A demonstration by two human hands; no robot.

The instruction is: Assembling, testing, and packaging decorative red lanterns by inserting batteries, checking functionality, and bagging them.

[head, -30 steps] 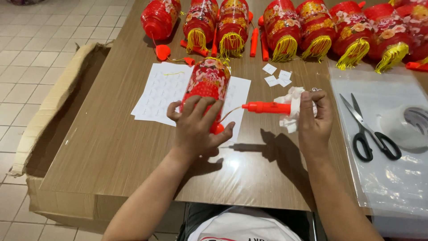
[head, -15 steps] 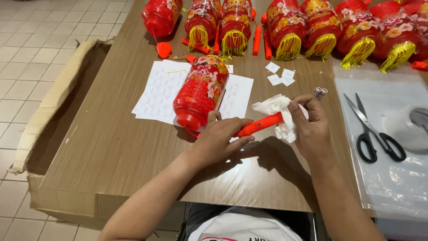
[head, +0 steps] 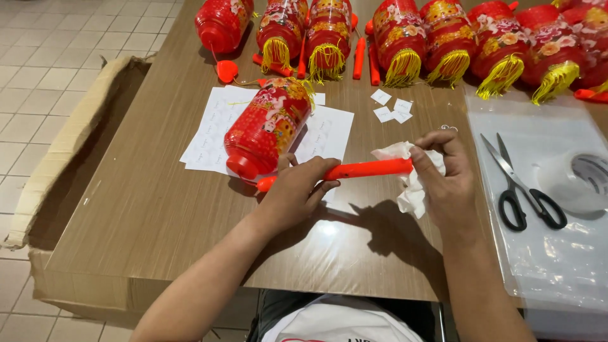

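Wooden table [head: 145, 209] above pale tiled floor [head: 57, 38], left hand [head: 297, 193] gripping orange stick [head: 367, 169], right hand [head: 446, 174] clutching white tissue [head: 411, 193], red lanterns [head: 443, 35] lining far edge.

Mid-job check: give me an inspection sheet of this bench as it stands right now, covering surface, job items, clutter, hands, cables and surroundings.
Surface: wooden table, with a clear plastic sheet over its right end.
Job's things: orange stick held level; white tissue bunched at its right end; red lantern on its side on white paper sheets.
Clutter: row of red lanterns with yellow tassels at the far edge; small paper squares; black scissors; tape roll.
Hands: left hand grips the stick's left part; right hand presses the tissue to it.
Cables: nothing seen.
Surroundings: cardboard box and tiled floor at left.
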